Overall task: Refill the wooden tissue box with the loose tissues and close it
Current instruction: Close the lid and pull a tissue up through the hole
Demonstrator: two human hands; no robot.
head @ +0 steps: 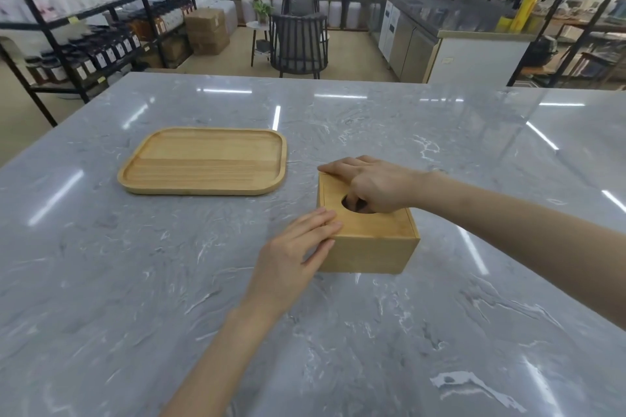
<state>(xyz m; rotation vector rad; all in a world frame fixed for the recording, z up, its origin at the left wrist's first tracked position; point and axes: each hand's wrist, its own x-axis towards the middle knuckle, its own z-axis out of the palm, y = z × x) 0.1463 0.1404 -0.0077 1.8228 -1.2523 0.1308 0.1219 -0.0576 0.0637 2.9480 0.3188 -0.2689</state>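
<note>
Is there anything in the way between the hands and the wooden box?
Nothing visible. Both hands already touch the square light-wood tissue box: the left hand rests on its near-left corner, and the right hand lies on top, fingers dipping into the round hole.

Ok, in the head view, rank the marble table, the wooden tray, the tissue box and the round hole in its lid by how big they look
1. Marble table
2. Wooden tray
3. Tissue box, though it sits nearer the camera
4. Round hole, partly covered by the right hand
</note>
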